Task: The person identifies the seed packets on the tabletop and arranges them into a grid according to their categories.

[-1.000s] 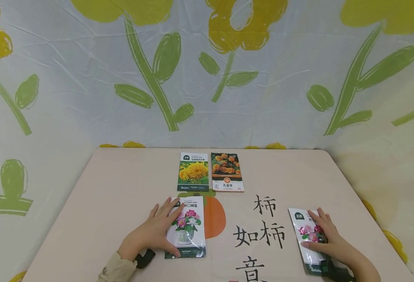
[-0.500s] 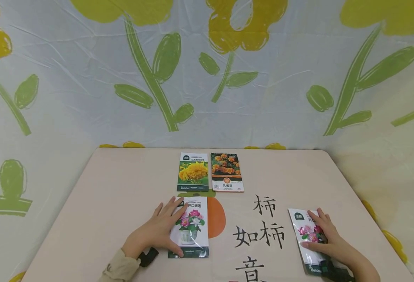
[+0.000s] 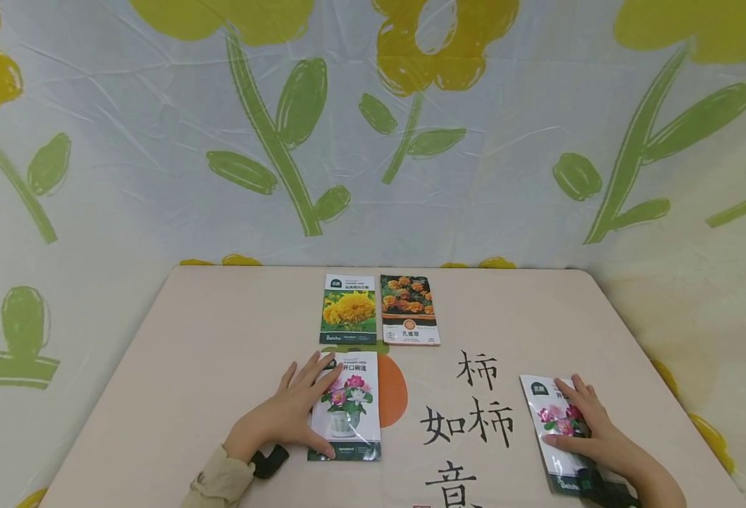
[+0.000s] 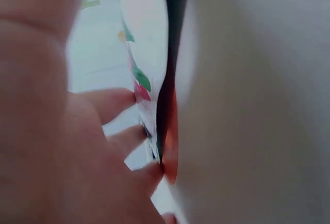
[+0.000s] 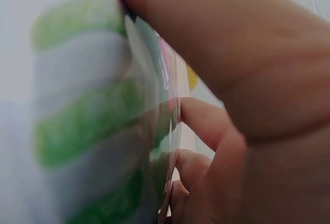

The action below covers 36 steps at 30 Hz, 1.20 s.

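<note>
In the head view my left hand [image 3: 284, 416] rests, fingers spread, along the left side of a white seed packet [image 3: 350, 430] with pink lotus flowers in a pot. Its fingertips lie near the packet's upper left, the thumb at its lower edge. The left wrist view shows fingertips touching that packet [image 4: 147, 28] from its printed side. At the right, my right hand [image 3: 601, 430] lies across a second packet [image 3: 560, 416] with the same lotus picture, set at a slight tilt and partly covered. Fingertips and thumb touch its glossy film [image 5: 167, 105] in the right wrist view.
Further back, a yellow-flower seed packet [image 3: 349, 310] lies beside an orange marigold packet [image 3: 409, 310]. The pale table [image 3: 220, 317] carries a printed persimmon [image 3: 393, 391] and black characters [image 3: 464, 423]. Floral cloth [image 3: 474, 162] hangs behind the table and at its sides.
My left hand has slid the left lotus packet a short way to the right, more of the printed persimmon now covered. The right hand and its packet have stayed in place.
</note>
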Tool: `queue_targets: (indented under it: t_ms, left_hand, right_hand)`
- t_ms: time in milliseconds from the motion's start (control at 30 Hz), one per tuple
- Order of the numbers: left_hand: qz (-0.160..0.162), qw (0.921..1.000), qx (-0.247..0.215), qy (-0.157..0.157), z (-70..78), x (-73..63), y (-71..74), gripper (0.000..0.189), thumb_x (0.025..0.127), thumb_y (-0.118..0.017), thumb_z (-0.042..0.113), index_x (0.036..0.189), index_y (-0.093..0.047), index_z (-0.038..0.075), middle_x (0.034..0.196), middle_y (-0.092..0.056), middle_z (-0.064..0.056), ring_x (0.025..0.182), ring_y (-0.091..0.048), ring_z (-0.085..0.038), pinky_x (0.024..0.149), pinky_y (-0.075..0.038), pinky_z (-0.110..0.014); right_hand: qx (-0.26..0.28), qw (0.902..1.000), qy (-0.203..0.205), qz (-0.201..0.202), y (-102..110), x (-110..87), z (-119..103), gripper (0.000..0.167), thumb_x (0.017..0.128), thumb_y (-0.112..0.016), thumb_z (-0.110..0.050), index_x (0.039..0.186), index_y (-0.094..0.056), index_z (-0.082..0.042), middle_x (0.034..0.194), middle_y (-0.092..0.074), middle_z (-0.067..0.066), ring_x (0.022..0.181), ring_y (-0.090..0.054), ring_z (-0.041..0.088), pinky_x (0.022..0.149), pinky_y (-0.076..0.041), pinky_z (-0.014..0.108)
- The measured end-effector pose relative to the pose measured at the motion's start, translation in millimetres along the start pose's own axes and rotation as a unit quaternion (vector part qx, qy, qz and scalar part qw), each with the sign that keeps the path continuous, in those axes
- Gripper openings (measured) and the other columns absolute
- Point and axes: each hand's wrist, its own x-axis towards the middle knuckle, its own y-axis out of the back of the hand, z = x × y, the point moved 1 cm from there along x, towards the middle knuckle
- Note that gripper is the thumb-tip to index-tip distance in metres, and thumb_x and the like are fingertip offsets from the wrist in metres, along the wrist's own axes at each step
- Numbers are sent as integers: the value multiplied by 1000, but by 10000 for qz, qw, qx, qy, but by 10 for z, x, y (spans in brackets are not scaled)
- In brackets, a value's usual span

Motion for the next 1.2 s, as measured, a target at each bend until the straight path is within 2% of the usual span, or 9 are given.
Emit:
queue_targets:
  t_ms: [200,400,767,967,1200]
  left_hand:
    - [21,9994,-355,-48,-54,1,-39,130,59,-83,71,161,-17,22,167,0,-2,151,10,-31,115,10,-62]
    - [67,9987,-510,-10,-71,11,-62,129,57,-84,71,160,-20,25,166,-1,0,151,10,-28,116,9,-61]
    - [38,9980,-628,-21,-57,-2,-81,127,59,-85,67,159,-22,24,166,-2,-3,151,9,-28,115,10,-62]
    - [10,9978,-666,12,-47,-1,-70,125,59,-85,66,159,-23,23,166,-2,-3,151,9,-29,115,10,-62]
    - [162,9981,-588,-118,-89,2,-57,125,58,-87,65,158,-26,19,165,-5,-7,151,6,-33,114,9,-64]
  right_hand:
    - [-16,10000,-20,1,5,-14,-16,97,84,-73,-27,156,-15,0,157,16,35,138,27,55,92,13,83]
    - [-31,10000,10,19,6,-33,-10,95,84,-73,-25,155,-17,2,156,15,37,138,26,57,92,13,83]
    - [-60,9998,162,87,5,-53,12,93,83,-73,-24,153,-19,3,155,14,38,137,25,59,92,13,84]
    - [-58,9999,118,90,4,-53,-4,93,83,-73,-25,154,-19,3,155,13,38,138,24,58,92,12,84]
    - [-147,9995,196,200,-18,-24,-40,95,81,-75,-26,153,-21,3,155,11,39,138,23,59,93,12,83]
